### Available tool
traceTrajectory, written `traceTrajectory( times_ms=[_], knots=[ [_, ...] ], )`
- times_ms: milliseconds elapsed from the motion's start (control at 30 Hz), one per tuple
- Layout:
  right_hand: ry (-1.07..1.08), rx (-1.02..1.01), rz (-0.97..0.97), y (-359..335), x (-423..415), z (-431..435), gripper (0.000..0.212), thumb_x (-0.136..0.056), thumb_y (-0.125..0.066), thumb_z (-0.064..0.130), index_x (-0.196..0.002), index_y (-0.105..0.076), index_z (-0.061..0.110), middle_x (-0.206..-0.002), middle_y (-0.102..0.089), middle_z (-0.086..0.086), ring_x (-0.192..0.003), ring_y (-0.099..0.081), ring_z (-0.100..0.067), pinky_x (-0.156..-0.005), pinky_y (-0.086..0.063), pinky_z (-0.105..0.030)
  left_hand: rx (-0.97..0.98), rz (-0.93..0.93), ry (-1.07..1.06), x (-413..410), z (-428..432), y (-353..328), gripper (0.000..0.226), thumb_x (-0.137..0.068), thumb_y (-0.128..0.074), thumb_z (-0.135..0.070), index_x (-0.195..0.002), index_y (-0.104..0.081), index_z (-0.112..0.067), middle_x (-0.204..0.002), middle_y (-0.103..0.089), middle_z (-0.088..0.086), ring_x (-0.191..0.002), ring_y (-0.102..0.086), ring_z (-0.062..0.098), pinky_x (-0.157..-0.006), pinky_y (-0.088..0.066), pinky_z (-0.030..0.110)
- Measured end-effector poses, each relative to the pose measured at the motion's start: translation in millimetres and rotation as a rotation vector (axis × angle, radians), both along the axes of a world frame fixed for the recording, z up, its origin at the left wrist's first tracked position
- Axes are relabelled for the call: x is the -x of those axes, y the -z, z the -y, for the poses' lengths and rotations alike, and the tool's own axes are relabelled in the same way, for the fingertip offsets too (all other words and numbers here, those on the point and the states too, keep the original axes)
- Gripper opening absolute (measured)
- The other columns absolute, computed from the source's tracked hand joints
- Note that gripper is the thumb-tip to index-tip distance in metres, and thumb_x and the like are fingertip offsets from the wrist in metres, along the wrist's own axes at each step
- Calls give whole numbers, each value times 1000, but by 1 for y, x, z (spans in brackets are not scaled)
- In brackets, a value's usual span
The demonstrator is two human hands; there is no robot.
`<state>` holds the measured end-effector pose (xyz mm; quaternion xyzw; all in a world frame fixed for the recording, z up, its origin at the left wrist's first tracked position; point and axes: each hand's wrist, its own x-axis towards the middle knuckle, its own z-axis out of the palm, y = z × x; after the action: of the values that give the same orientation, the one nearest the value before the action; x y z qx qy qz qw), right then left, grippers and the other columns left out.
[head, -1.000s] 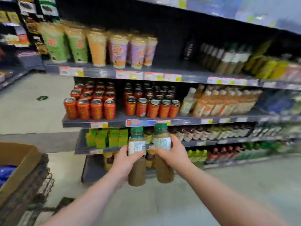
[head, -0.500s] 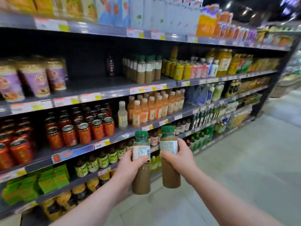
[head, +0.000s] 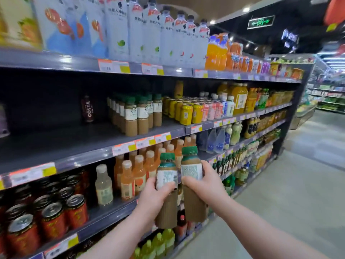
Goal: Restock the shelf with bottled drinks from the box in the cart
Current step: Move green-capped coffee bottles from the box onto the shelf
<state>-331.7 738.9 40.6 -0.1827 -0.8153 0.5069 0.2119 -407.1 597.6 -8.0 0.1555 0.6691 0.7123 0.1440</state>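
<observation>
Before the drinks shelving, head view: two green-capped bottles of brown drink are held upright, side by side, below the half-bare shelf [head: 74, 143].
Change: the shelving is nearer and higher in view than half a second ago; both grips are unchanged.
Left hand [head: 155, 199]: curled round the left bottle [head: 166, 212], thumb across its label.
Right hand [head: 207, 186]: wrapped round the right bottle [head: 192, 171], which is slightly higher, just beside the other.
Matching bottles [head: 138, 116]: in rows on that shelf, above the hands.
Writing: "COSTA" on a dark bottle [head: 87, 109] standing alone left of the rows; the held labels are unreadable.
</observation>
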Motion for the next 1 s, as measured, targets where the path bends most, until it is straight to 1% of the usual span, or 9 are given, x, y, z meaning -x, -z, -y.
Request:
traceTrajectory(
  times_ms=[133, 200, 267, 333, 467, 700, 800, 867, 1000],
  knots=[
    [-19, -7, -16, -5, 47, -28, 36, -70, -74, 31, -99, -52, 35, -86, -63, 16, -67, -57, 17, -45, -38, -4, -13, -13, -28, 41, -25, -9, 24, -81, -70, -27, -99, -54, -32, -98, -68, -6, -83, -68, 12, -63, -52, 26],
    [-43, 2, -35, -12, 72, -41, 42, -70, -74, 30, -106, -52, 33, -89, -63, 16, -68, -57, 15, -46, -38, -3, -20, -11, -50, 60, -33, -12, 25, -81, -70, -25, -102, -57, -29, -95, -71, -5, -81, -70, 12, -64, -55, 28],
    [-66, 4, -64, -20, 102, -56, 45, -70, -76, 31, -107, -50, 34, -91, -62, 18, -73, -58, 11, -50, -40, -7, -19, -16, -105, 79, -40, -13, 28, -81, -70, -25, -106, -59, -27, -96, -71, -4, -84, -70, 15, -70, -56, 35],
    [-101, 0, -81, -31, 135, -70, 49, -70, -77, 33, -110, -49, 33, -93, -60, 18, -82, -58, 3, -57, -43, -17, -29, -19, -164, 98, -46, -16, 28, -81, -70, -25, -107, -60, -29, -95, -72, -4, -83, -70, 16, -67, -56, 35],
    [-199, -67, -132, -51, 205, -97, 50, -73, -76, 33, -111, -44, 30, -93, -56, 16, -82, -55, 2, -58, -41, -19, -69, -65, -304, 125, -56, -27, 23, -83, -68, -20, -103, -61, -29, -87, -73, -9, -75, -70, 8, -54, -52, 20],
    [-347, -82, -221, -75, 313, -126, 54, -72, -78, 29, -106, -36, 29, -89, -54, 12, -81, -55, -8, -71, -46, -27, -56, -121, -592, 151, -78, -51, 19, -83, -68, -25, -96, -58, -36, -102, -68, -8, -93, -66, 12, -76, -53, 33],
    [-404, -58, -247, -76, 346, -128, 59, -72, -78, 28, -113, -35, 26, -86, -49, 14, -78, -51, -6, -68, -43, -23, -58, -132, -697, 151, -85, -53, 24, -82, -69, -28, -102, -58, -36, -105, -68, -8, -96, -65, 12, -84, -53, 39],
    [-451, -51, -235, -73, 363, -126, 62, -72, -78, 30, -116, -35, 24, -88, -49, 13, -76, -51, -5, -66, -43, -21, -70, -136, -768, 147, -88, -51, 24, -81, -70, -26, -101, -60, -35, -102, -70, -8, -93, -66, 11, -80, -54, 37],
    [-509, -67, -192, -65, 386, -119, 60, -73, -78, 32, -109, -30, 27, -101, -51, 5, -91, -53, -16, -83, -50, -37, -62, -133, -900, 136, -91, -44, 22, -81, -70, -23, -99, -61, -32, -94, -72, -8, -81, -68, 6, -64, -51, 24]
  ],
)
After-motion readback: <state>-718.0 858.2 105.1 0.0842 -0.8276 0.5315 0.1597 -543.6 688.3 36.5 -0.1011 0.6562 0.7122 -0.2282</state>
